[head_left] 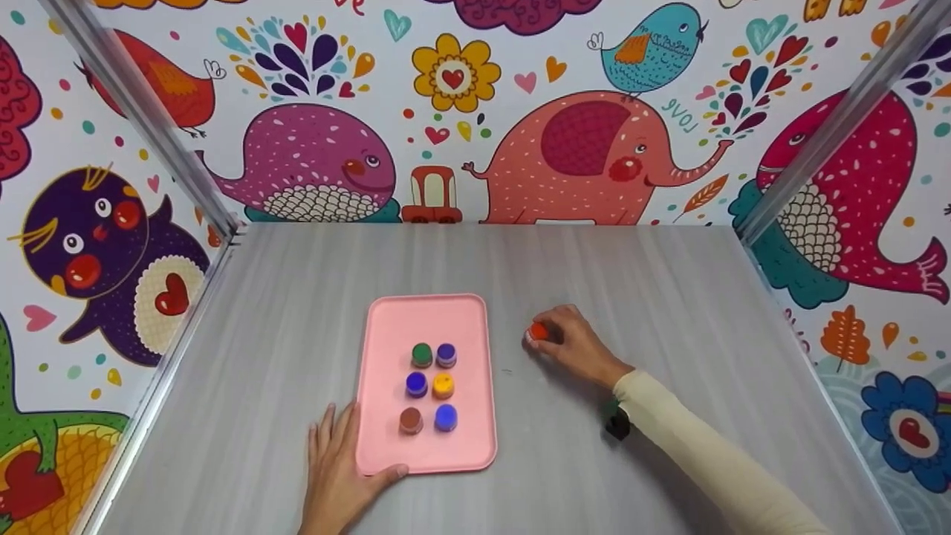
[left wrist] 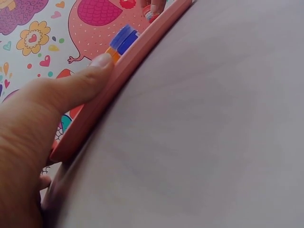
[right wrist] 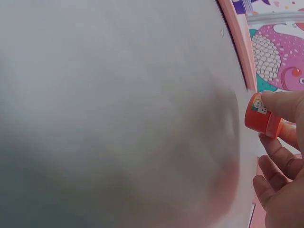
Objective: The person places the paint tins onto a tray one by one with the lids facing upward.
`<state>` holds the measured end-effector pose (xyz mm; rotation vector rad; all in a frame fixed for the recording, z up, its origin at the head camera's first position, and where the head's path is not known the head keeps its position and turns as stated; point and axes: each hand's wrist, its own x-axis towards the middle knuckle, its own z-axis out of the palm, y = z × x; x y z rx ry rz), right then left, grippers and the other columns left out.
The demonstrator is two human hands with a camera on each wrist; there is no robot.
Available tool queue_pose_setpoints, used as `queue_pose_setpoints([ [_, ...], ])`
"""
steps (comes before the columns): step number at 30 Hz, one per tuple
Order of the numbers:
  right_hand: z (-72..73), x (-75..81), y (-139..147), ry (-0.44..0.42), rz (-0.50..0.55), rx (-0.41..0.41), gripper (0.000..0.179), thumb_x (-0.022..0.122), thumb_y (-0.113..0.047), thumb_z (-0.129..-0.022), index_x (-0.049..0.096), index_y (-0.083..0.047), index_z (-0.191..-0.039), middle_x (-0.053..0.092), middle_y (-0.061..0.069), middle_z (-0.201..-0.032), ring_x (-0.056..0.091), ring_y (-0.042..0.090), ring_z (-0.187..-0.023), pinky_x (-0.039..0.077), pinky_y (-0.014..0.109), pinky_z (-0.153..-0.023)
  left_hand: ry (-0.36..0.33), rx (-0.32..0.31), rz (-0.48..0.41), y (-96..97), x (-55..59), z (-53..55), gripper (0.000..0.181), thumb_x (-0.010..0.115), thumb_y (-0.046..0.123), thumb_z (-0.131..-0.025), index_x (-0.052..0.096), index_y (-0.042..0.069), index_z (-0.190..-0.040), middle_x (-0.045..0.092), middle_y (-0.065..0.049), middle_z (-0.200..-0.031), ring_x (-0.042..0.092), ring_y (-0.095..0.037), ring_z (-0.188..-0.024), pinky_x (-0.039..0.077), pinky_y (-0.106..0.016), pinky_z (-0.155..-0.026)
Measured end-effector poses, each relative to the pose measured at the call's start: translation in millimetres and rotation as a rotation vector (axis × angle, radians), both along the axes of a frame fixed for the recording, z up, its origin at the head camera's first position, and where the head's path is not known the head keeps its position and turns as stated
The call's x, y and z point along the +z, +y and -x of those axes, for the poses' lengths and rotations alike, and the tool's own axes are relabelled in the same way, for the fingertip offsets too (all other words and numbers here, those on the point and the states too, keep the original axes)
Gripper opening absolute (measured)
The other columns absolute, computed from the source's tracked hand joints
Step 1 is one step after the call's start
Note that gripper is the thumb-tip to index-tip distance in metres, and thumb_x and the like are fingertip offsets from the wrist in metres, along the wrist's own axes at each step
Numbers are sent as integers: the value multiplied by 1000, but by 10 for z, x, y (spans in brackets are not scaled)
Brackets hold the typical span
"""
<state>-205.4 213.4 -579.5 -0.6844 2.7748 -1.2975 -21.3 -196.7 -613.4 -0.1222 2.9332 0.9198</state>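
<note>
A small orange-red paint pot (head_left: pixel 537 331) is pinched between the thumb and fingers of my right hand (head_left: pixel 576 345), right of the pink tray (head_left: pixel 427 316). In the right wrist view the pot (right wrist: pixel 259 114) shows a label with print on it. My left hand (head_left: pixel 338 461) rests at the tray's near left corner, fingers stretched along its left side and thumb on the near rim. Several paint pots stand in the tray: green (head_left: pixel 422 354), purple (head_left: pixel 446 354), dark blue (head_left: pixel 416 384), yellow (head_left: pixel 443 385), brown (head_left: pixel 411 420) and blue (head_left: pixel 446 417).
The tray lies on a grey wood-grain table (head_left: pixel 297 297). Panels printed with cartoon animals (head_left: pixel 579 163) rise at the back and both sides, with metal posts (head_left: pixel 810 134) at the corners. A dark object (head_left: pixel 617 423) shows beneath my right wrist.
</note>
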Motion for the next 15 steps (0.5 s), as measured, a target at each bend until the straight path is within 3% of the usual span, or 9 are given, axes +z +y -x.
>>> queue_pose_setpoints([
  [7, 76, 49, -223, -1, 2, 57, 40, 88, -14, -97, 74, 0, -132, 68, 8, -125, 57, 25, -120, 59, 42, -104, 7, 13, -16, -8, 2, -10, 141, 84, 85, -72, 29, 1, -172, 34, -27, -174, 8, -55, -165, -7, -72, -133],
  [15, 139, 82, -408, 1, -29, 123, 39, 86, -15, -98, 74, -2, -133, 67, 3, -122, 55, 22, -120, 58, 41, -105, 102, -16, -15, -16, -52, -15, 139, 85, 83, -72, 34, -2, -169, 41, -27, -170, 14, -55, -163, 0, -74, -132],
])
